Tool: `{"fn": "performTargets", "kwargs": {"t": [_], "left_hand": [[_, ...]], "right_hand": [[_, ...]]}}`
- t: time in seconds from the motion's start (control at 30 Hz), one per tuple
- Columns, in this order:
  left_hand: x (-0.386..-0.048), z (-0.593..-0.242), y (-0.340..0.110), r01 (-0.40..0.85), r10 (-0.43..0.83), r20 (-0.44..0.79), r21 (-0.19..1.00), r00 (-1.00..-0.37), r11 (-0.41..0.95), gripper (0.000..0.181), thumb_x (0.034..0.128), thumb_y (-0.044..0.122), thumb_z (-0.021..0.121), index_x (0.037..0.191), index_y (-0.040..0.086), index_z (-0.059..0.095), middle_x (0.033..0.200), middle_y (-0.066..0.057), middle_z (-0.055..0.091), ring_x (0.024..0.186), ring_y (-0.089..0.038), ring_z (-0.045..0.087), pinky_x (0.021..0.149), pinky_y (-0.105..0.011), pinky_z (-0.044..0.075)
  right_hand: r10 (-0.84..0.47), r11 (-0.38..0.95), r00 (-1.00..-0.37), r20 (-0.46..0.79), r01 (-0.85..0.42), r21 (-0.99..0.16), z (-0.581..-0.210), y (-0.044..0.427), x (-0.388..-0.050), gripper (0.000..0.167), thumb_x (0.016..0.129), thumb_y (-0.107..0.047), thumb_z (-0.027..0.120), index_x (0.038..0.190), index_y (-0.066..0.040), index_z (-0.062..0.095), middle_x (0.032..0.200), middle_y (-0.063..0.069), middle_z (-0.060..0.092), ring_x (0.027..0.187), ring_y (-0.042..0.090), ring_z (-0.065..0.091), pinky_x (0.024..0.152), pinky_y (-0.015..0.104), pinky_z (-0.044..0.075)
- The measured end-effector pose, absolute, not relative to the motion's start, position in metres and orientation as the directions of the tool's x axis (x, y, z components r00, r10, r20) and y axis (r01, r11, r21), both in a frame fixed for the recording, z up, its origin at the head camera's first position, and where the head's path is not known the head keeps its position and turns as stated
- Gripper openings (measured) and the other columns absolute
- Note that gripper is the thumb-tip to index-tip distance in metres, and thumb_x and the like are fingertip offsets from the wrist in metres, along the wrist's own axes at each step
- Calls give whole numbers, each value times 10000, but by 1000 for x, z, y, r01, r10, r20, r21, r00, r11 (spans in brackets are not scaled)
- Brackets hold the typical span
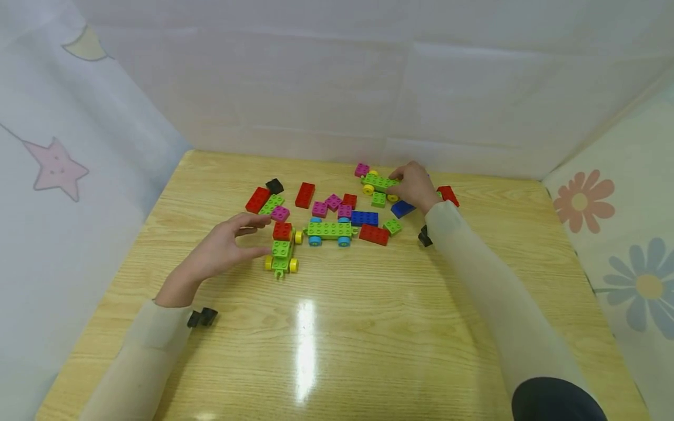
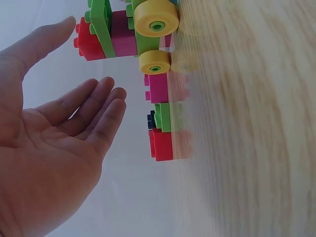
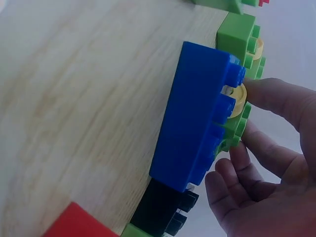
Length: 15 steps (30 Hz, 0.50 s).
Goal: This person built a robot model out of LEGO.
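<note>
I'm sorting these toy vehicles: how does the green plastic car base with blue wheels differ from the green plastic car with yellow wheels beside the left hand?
The green plastic base has blue wheels; the green plastic car has yellow wheels. The base's top studs are bare, while the car carries stacked bricks. In the head view, the base lies sideways; the car runs nearly lengthwise. Both stand on the wood-grain table.

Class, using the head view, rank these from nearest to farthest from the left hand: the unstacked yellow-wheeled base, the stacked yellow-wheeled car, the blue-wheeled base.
1. Stacked yellow-wheeled car: just right of the left hand.
2. Blue-wheeled base: right of that car.
3. Unstacked yellow-wheeled base: farther right and back, at the right hand.
</note>
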<state>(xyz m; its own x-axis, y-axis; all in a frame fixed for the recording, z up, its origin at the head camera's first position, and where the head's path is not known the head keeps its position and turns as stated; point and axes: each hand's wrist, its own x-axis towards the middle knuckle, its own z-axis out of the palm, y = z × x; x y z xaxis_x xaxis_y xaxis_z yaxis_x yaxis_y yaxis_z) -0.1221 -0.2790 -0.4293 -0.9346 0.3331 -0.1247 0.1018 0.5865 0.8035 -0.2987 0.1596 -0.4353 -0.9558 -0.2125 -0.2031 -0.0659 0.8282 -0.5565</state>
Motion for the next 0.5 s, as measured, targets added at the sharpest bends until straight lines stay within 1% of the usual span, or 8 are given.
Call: {"fn": "performTargets", "kwargs": {"t": [0.23,0.4,0.5], "left_hand": [[-123,-425,-278,97,314,-104,821,-944,563,698,1014,314,865,1608,126,550,1681,-105,550,1572,-438,507,1281,-675,433],[-122,-422,-277,104,299,-80,827,-951,552,698,1024,297,854,1622,116,542,1682,-116,547,1569,-473,500,1266,-702,436],[-121,-420,-274,129,281,-35,829,-959,544,692,1029,258,847,1632,120,537,1666,-126,558,1562,-483,507,1255,-709,442]], "right_hand": [[-192,835,-959,-206,-49,-548,-432,163,-298,452,1031,-268,800,1383,12,755,1446,202,595,1298,369,543,1195,543,507],[-182,826,-964,-196,-42,-563,-432,165,-293,441,1038,-275,789,1370,14,758,1437,202,584,1273,364,531,1177,544,511],[-185,811,-967,-178,-47,-584,-429,167,-290,434,1034,-265,791,1360,21,759,1425,201,571,1246,357,519,1157,542,514]]}}
